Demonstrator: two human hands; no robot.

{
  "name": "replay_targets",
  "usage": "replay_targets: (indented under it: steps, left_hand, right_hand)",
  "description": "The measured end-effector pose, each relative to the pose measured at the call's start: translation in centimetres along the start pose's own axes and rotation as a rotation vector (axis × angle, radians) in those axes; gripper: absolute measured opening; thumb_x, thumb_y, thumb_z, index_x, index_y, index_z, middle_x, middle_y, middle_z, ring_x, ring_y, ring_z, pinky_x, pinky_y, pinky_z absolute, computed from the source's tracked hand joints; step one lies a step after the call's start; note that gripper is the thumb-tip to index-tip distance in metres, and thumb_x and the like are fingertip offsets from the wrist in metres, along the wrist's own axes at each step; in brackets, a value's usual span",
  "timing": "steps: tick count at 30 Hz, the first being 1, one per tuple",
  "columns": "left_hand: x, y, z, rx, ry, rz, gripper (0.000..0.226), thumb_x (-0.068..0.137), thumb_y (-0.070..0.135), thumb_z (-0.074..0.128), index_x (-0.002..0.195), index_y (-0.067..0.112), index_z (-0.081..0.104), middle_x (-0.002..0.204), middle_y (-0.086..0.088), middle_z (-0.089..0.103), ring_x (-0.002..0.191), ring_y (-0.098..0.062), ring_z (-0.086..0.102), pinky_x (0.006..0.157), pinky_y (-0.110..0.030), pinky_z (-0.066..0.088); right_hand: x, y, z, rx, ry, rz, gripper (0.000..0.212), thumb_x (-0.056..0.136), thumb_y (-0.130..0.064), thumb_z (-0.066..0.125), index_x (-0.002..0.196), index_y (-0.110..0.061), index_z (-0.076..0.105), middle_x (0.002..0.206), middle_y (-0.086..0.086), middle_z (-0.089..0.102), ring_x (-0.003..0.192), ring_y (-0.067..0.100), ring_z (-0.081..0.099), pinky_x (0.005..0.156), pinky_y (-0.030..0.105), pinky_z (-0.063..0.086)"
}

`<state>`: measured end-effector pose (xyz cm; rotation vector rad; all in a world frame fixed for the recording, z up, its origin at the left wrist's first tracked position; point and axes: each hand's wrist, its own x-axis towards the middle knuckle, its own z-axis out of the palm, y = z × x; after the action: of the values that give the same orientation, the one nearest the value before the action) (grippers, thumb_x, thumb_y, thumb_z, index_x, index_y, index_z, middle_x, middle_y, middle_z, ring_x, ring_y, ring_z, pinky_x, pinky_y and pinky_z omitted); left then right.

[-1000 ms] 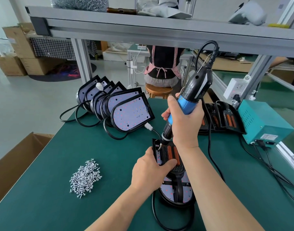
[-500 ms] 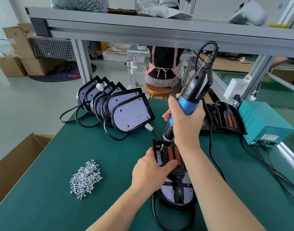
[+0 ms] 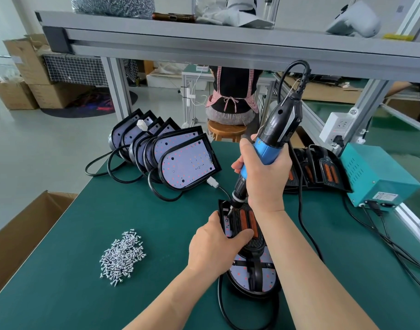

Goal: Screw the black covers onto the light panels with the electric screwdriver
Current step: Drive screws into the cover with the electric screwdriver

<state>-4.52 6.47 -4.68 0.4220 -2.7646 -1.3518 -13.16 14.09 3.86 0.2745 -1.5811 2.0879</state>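
A light panel [image 3: 242, 277] lies flat on the green table in front of me, with a black cover [image 3: 248, 222] with orange inserts on top of it. My left hand [image 3: 213, 248] grips the panel's left edge, thumb pressed on the cover. My right hand [image 3: 263, 177] holds the blue and black electric screwdriver [image 3: 273, 139] tilted, its bit tip down at the panel's far left corner. A heap of silver screws [image 3: 122, 256] lies to the left.
Several uncovered light panels [image 3: 187, 163] lean in a row at the back left, cables trailing. More black covers [image 3: 323, 170] lie at the back right beside a teal power box [image 3: 375, 172]. A cardboard box [image 3: 20, 227] stands off the table's left edge. A shelf beam [image 3: 228, 46] runs overhead.
The screwdriver bit has shifted slightly lower toward the panel's far left corner. My left hand keeps its hold on the panel.
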Motion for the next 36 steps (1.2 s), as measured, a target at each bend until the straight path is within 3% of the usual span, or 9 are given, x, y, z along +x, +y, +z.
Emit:
replay_targets:
  steps: [8, 13, 21, 24, 27, 30, 33, 36]
  left_hand:
    - [-0.1, 0.0, -0.1, 0.001, 0.009, 0.009, 0.076, 0.076, 0.070, 0.066, 0.132, 0.021, 0.049, 0.096, 0.011, 0.066, 0.090, -0.015, 0.063, 0.078, -0.034, 0.055]
    - [-0.3, 0.2, -0.2, 0.017, 0.010, -0.011, 0.086, 0.076, 0.071, 0.064, 0.139, 0.017, 0.045, 0.099, 0.007, 0.068, 0.092, -0.017, 0.063, 0.077, -0.033, 0.054]
    - [-0.4, 0.6, -0.5, 0.026, -0.018, -0.018, 0.073, 0.075, 0.071, 0.065, 0.125, 0.021, 0.051, 0.094, 0.008, 0.067, 0.089, -0.017, 0.063, 0.076, -0.034, 0.054]
    - [-0.4, 0.6, -0.6, 0.026, -0.022, -0.014, 0.078, 0.075, 0.071, 0.065, 0.132, 0.019, 0.049, 0.093, 0.010, 0.066, 0.087, -0.015, 0.062, 0.073, -0.031, 0.052]
    - [-0.6, 0.5, -0.6, 0.014, -0.018, -0.003, 0.092, 0.075, 0.072, 0.065, 0.145, 0.018, 0.038, 0.111, 0.007, 0.066, 0.103, -0.017, 0.062, 0.082, -0.030, 0.051]
    - [-1.0, 0.3, -0.8, -0.072, 0.012, 0.017, 0.105, 0.073, 0.073, 0.065, 0.155, 0.022, 0.022, 0.138, 0.002, 0.052, 0.128, -0.017, 0.049, 0.098, -0.028, 0.043]
    - [-1.5, -0.1, -1.2, -0.158, 0.139, 0.114, 0.084, 0.078, 0.055, 0.072, 0.148, 0.030, 0.034, 0.124, 0.011, 0.045, 0.119, -0.008, 0.045, 0.088, -0.014, 0.034]
    - [-1.4, -0.3, -1.8, -0.190, 0.254, 0.245, 0.046, 0.080, 0.035, 0.078, 0.122, 0.034, 0.060, 0.108, 0.020, 0.045, 0.112, -0.005, 0.043, 0.087, -0.005, 0.030]
  right_hand:
    - [0.2, -0.3, 0.0, 0.002, 0.016, -0.021, 0.024, 0.080, -0.025, 0.074, 0.094, -0.014, 0.057, 0.063, 0.010, 0.060, 0.046, 0.023, 0.062, 0.050, 0.032, 0.051]
    - [0.1, -0.4, 0.1, -0.005, 0.025, -0.018, 0.024, 0.079, -0.027, 0.074, 0.093, -0.016, 0.057, 0.062, 0.005, 0.060, 0.046, 0.022, 0.062, 0.050, 0.033, 0.052]
    - [-0.3, -0.6, -0.1, -0.008, 0.038, -0.015, 0.025, 0.079, -0.030, 0.073, 0.092, -0.016, 0.057, 0.059, 0.000, 0.061, 0.047, 0.022, 0.062, 0.051, 0.034, 0.053]
    - [-0.3, -0.8, -0.1, 0.006, 0.043, -0.009, 0.027, 0.079, -0.029, 0.073, 0.094, -0.014, 0.057, 0.059, 0.001, 0.061, 0.048, 0.021, 0.062, 0.052, 0.035, 0.053]
    - [-0.3, -1.4, -0.1, 0.034, 0.054, -0.004, 0.023, 0.080, -0.025, 0.073, 0.093, -0.014, 0.057, 0.061, 0.003, 0.060, 0.048, 0.020, 0.062, 0.053, 0.035, 0.054]
    - [-0.1, -2.4, -0.2, 0.083, 0.069, -0.032, 0.018, 0.083, -0.017, 0.071, 0.092, -0.014, 0.055, 0.062, 0.004, 0.058, 0.046, 0.020, 0.060, 0.051, 0.030, 0.052]
    - [0.2, -3.4, -0.4, 0.119, 0.068, -0.061, 0.018, 0.086, -0.012, 0.069, 0.095, -0.009, 0.053, 0.058, 0.000, 0.057, 0.045, 0.019, 0.058, 0.051, 0.028, 0.051]
    - [0.2, -4.1, -0.3, 0.147, 0.062, -0.069, 0.019, 0.087, -0.010, 0.067, 0.099, -0.006, 0.053, 0.056, -0.001, 0.056, 0.045, 0.018, 0.057, 0.052, 0.028, 0.052]
